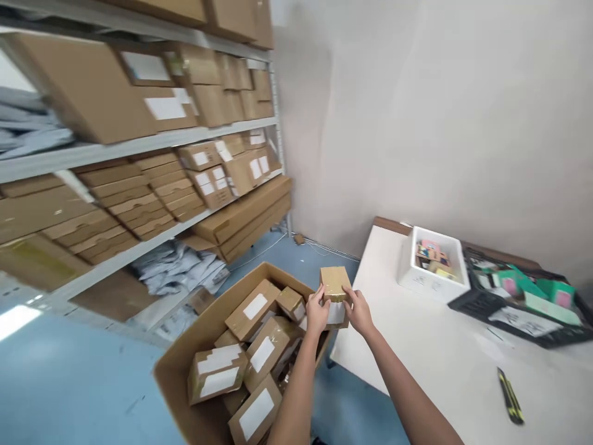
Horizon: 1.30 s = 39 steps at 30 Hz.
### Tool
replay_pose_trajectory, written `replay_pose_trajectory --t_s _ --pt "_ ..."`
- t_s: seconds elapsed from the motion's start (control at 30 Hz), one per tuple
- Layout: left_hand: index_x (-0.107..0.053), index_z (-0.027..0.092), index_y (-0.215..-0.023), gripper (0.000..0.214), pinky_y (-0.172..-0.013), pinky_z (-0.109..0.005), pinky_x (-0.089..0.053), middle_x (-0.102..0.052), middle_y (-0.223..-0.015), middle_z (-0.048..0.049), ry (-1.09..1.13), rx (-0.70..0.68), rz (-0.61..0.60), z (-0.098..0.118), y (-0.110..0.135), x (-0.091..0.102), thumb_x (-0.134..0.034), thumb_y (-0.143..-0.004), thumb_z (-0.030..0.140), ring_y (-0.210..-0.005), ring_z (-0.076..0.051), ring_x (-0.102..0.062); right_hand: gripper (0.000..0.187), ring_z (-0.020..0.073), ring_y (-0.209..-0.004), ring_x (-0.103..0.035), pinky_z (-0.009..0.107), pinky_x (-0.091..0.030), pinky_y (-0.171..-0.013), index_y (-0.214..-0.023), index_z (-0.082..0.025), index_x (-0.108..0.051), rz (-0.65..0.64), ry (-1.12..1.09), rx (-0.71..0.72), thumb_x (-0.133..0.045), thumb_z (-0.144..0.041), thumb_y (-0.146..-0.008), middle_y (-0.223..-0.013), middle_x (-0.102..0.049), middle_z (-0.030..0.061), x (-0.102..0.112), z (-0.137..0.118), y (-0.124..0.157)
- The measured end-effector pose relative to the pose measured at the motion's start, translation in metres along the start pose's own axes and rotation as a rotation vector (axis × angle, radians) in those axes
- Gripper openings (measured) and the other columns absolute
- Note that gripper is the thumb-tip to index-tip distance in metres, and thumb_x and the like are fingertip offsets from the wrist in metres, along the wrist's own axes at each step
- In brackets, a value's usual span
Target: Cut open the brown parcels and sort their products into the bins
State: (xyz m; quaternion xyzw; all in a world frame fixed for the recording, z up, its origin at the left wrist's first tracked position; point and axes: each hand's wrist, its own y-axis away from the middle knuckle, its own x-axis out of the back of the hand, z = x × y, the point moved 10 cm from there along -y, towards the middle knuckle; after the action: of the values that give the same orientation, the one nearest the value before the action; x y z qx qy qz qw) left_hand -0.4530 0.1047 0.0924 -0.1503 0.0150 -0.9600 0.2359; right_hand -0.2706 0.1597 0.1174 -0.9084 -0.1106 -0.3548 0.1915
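A small taped cardboard box (334, 283) with a white label on its near side is held up between my two hands. My left hand (317, 312) grips its left side, fingers closed against the cardboard. On the opposite side my right hand (359, 311) pinches the near right edge. The held box is over the right rim of a large open carton (178, 358), beside the table edge. Inside that carton lie several taped parcels, among them a labelled parcel (217, 372) at the left and another labelled parcel (254, 308) toward the back.
Metal shelves (139, 145) full of cardboard boxes run along the left. To the right, a white table (384, 334) bears a white bin (407, 262), a black crate (477, 303) with green packets, and a utility knife (510, 397). Blue floor (106, 383) shows at lower left.
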Motion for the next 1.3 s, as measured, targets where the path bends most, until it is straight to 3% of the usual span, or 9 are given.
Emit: replay_pose_trajectory --t_s 0.3,0.4,0.5,0.57,0.63,0.73,0.87,1.07,1.3 --pt "-0.069 0.020 -0.141 0.053 -0.116 -0.042 -0.053 -0.061 -0.153 -0.0118 0.089 -0.031 -0.376 0.074 0.073 -0.283 -0.067 -0.088 0.022 -0.137 -0.026 -0.062 0.052 0.0249 -0.103 -0.069 0.038 -0.058 -0.092 -0.140 -0.028 -0.066 0.264 0.049 -0.312 -0.056 -0.015 -0.090 -0.109 -0.065 0.0071 0.204 0.198 0.109" --pt "-0.072 0.018 -0.136 0.048 -0.114 -0.043 -0.053 -0.062 -0.151 -0.0136 0.099 0.030 -0.471 0.081 0.107 -0.367 -0.069 -0.089 0.026 -0.135 -0.028 -0.064 0.050 0.0248 -0.106 -0.070 0.036 -0.057 -0.095 -0.135 -0.027 -0.068 0.317 0.051 -0.408 -0.058 -0.015 -0.088 -0.111 -0.066 0.0079 0.249 0.258 0.148" --pt "-0.074 0.021 -0.132 0.041 -0.111 -0.044 -0.054 -0.072 -0.139 -0.0117 0.008 0.091 -0.536 0.075 0.144 -0.429 -0.065 -0.094 0.032 -0.128 -0.029 -0.069 0.044 0.0252 -0.105 -0.072 0.035 -0.057 -0.093 -0.127 -0.025 -0.070 0.334 0.028 -0.538 -0.064 -0.018 -0.084 -0.114 -0.067 0.0087 0.269 0.313 0.190" --pt "-0.074 0.023 -0.132 0.039 -0.108 -0.043 -0.055 -0.077 -0.130 -0.0105 -0.089 0.113 -0.536 0.067 0.163 -0.452 -0.062 -0.096 0.032 -0.122 -0.028 -0.073 0.031 0.0252 -0.099 -0.074 0.035 -0.057 -0.087 -0.117 -0.025 -0.070 0.370 0.021 -0.622 -0.065 -0.025 -0.087 -0.110 -0.068 0.0078 0.273 0.342 0.218" --pt "-0.073 0.023 -0.132 0.039 -0.103 -0.041 -0.056 -0.081 -0.119 -0.0107 -0.222 0.121 -0.518 0.058 0.171 -0.463 -0.062 -0.096 0.031 -0.115 -0.028 -0.075 0.014 0.0247 -0.089 -0.074 0.034 -0.056 -0.078 -0.102 -0.026 -0.068 0.412 0.029 -0.672 -0.060 -0.033 -0.093 -0.097 -0.068 0.0053 0.273 0.361 0.239" --pt "-0.073 0.023 -0.131 0.038 -0.097 -0.038 -0.056 -0.082 -0.101 -0.0094 -0.426 0.122 -0.537 0.048 0.165 -0.468 -0.062 -0.096 0.033 -0.105 -0.028 -0.077 0.017 0.0247 -0.079 -0.070 0.032 -0.051 -0.069 -0.086 -0.028 -0.058 0.412 0.058 -0.713 -0.054 -0.039 -0.097 -0.081 -0.064 0.0016 0.266 0.375 0.247" --pt "-0.062 0.024 -0.144 0.051 -0.093 -0.031 -0.054 -0.080 -0.110 -0.0061 -0.511 0.173 -0.615 0.037 0.134 -0.471 -0.065 -0.094 0.031 -0.108 -0.023 -0.075 0.013 0.0226 -0.084 -0.070 0.027 -0.045 -0.069 -0.101 -0.027 -0.056 0.331 0.037 -0.820 -0.055 -0.038 -0.096 -0.093 -0.069 0.0015 0.255 0.386 0.237" --pt "-0.033 0.022 -0.166 0.093 -0.103 -0.027 -0.049 -0.069 -0.141 -0.0109 -0.524 0.235 -0.852 0.015 0.108 -0.495 -0.078 -0.085 0.032 -0.123 -0.020 -0.069 0.065 0.0237 -0.092 -0.073 0.027 -0.045 -0.076 -0.153 -0.021 -0.039 0.151 -0.090 -0.961 -0.061 -0.043 -0.096 -0.092 -0.074 0.0023 0.248 0.408 0.232" --pt "-0.018 0.024 -0.170 0.128 -0.115 -0.034 -0.044 -0.035 -0.172 -0.0145 -0.576 0.064 -1.063 0.029 0.095 -0.538 -0.087 -0.063 0.017 -0.152 -0.031 -0.045 0.097 0.0224 -0.095 -0.074 0.027 -0.050 -0.083 -0.166 -0.016 -0.031 0.041 -0.138 -1.070 -0.078 -0.026 -0.082 -0.094 -0.075 0.0028 0.259 0.421 0.222"
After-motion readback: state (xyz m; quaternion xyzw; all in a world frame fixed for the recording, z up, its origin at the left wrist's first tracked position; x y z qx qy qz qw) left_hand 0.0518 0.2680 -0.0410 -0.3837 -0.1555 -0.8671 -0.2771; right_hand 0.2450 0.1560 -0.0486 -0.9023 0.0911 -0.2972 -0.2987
